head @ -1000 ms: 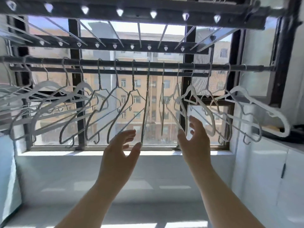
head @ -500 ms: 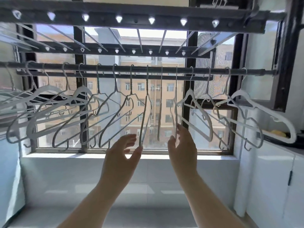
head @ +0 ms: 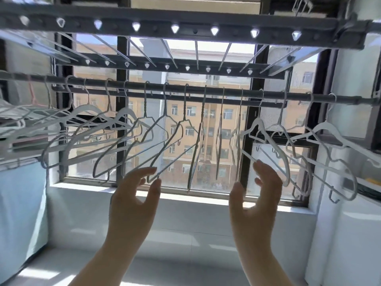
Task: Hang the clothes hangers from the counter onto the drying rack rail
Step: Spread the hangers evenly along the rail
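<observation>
Several white and grey clothes hangers (head: 268,141) hang by their hooks in a row along the dark drying rack rail (head: 206,91), which runs across the window. My left hand (head: 134,201) is raised below the hangers left of centre, fingers loosely spread, its fingertips close to the lower corner of a wire hanger (head: 160,145). My right hand (head: 257,201) is raised to the right, fingers relaxed, just beside the lower end of a white hanger. Neither hand holds anything.
A second, higher rack frame (head: 185,27) with light-coloured pegs spans the top. The window sill (head: 185,193) lies behind my hands. A white cabinet (head: 350,234) stands at the right, and a pale cloth (head: 20,203) hangs at the left.
Both hands have moved apart, the right one sideways to the right, away from the middle hangers. The view has shifted so the rail and hangers sit a little differently in frame.
</observation>
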Available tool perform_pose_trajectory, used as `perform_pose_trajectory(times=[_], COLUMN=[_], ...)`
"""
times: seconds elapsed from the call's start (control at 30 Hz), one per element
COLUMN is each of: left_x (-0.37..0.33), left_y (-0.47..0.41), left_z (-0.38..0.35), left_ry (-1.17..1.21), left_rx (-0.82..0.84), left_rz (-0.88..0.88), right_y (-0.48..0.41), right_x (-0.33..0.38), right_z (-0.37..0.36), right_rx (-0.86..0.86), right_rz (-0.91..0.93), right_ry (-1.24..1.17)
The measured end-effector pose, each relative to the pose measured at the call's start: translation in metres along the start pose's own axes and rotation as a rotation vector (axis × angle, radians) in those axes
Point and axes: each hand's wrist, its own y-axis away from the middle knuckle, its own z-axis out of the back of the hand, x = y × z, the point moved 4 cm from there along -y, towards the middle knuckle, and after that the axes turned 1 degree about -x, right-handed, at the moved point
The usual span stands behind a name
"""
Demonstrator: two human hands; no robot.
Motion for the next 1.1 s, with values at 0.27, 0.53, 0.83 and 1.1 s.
perform_pose_trajectory(times=[0.27, 0.53, 0.83, 1.1], left_x=[0.028, 0.038, 0.041, 0.039], left_y=[-0.003, -0.013, -0.015, -0.012], left_z=[-0.002, -0.011, -0.018, -0.022], left_ry=[-0.072, 0.008, 0.035, 0.056], left_rx=[0.076, 0.112, 0.118, 0.161], left_rz=[0.068, 0.084, 0.075, 0.068], right_y=[0.051, 0.057, 0.053, 0.047], right_x=[0.026, 0.022, 0.013, 0.016], right_z=[-0.045, -0.071, -0.078, -0.071], right_rx=[0.190, 0.151, 0.113, 0.052], right_rz=[-0.012, -0.112, -0.221, -0.163], right_ry=[-0.072, 0.095, 0.098, 0.122])
